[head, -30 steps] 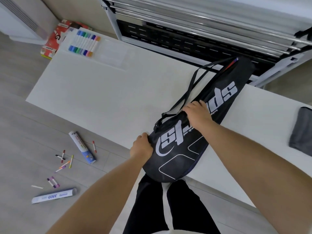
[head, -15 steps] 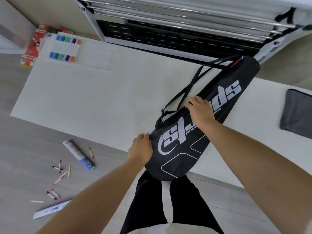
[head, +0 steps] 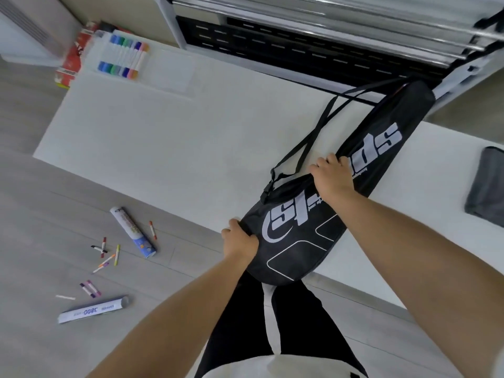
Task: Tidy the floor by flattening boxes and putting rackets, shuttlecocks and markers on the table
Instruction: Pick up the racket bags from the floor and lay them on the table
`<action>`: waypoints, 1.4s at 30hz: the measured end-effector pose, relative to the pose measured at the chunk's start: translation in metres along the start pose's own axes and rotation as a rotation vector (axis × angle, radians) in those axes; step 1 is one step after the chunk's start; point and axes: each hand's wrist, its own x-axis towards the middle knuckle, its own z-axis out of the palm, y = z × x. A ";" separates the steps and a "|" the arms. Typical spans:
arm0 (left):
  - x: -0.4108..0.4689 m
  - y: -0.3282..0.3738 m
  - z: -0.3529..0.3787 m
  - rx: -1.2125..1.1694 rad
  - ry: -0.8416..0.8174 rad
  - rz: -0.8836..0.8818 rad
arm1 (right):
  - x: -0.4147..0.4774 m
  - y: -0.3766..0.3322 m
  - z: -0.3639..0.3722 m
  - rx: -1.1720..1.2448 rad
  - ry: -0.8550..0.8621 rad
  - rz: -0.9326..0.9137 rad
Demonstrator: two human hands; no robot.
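A black racket bag [head: 313, 233] with white lettering lies slanted across the white table [head: 177, 148], its wide end hanging over the near edge. My left hand [head: 240, 241] grips the bag's left rim near that end. My right hand [head: 331, 174] is closed on the bag's upper edge at its middle. Whatever is inside the bag is hidden. A clear case of coloured markers [head: 124, 57] lies at the table's far left corner. Several loose markers [head: 105, 253] are scattered on the floor to the left, with two shuttlecock tubes [head: 133, 231] [head: 92, 309] among them.
A grey cloth [head: 486, 186] lies at the table's right side. A metal rack [head: 327, 36] stands behind the table. A red and white box [head: 69, 64] lies on the floor past the far left corner. My legs stand close to the table edge.
Both hands keep their hold on the bag, and it has hardly shifted on the table. The view has drifted, so the table and floor items sit slightly differently in frame.
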 end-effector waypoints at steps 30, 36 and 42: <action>0.140 0.134 -0.066 1.292 -0.098 1.174 | -0.005 0.051 0.005 0.388 0.072 0.271; 0.162 0.171 -0.068 1.366 -0.080 1.229 | -0.056 0.073 0.052 0.358 -0.091 0.303; 0.171 0.202 -0.059 1.405 -0.044 1.164 | -0.029 0.098 0.052 0.454 -0.038 0.420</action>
